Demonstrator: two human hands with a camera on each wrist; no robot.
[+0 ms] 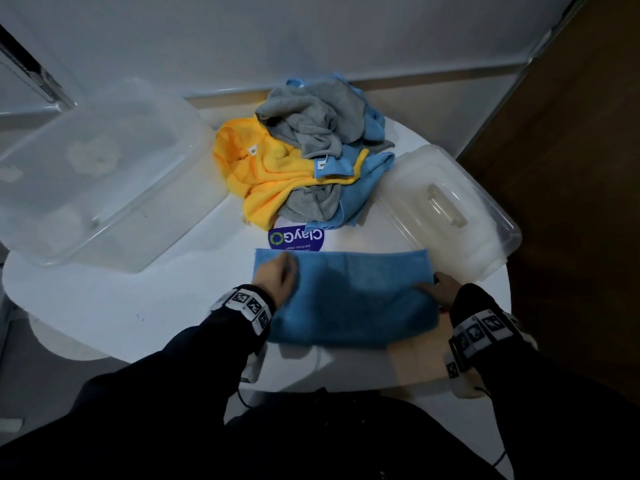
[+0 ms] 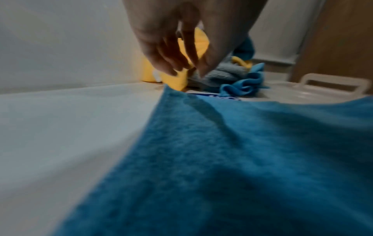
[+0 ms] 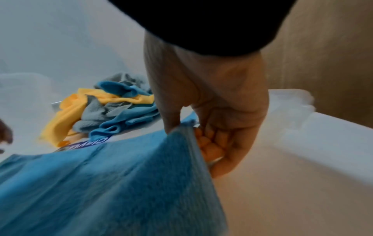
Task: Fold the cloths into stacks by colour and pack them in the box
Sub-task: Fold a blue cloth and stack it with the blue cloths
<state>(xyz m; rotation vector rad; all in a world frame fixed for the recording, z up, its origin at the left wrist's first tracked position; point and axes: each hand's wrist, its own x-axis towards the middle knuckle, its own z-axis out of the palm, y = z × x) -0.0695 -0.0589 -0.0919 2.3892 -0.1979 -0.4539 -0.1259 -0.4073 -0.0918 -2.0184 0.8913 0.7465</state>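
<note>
One blue cloth [image 1: 346, 292] lies flat; right hand [image 3: 212, 111] fingers pinch its edge, left hand [image 2: 181, 36] fingers relaxed.

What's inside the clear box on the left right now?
No cloths show in the box; through its cloudy wall only pale blurry patches appear, and what they are cannot be told. The blue cloth being folded and the pile are both on the table.

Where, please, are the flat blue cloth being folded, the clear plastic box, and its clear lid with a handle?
flat blue cloth [image 1: 349, 292]: head view, middle of its top surface.
clear plastic box [image 1: 114, 216]: head view, its near side wall.
clear lid with a handle [image 1: 446, 204]: head view, on the handle.
</note>
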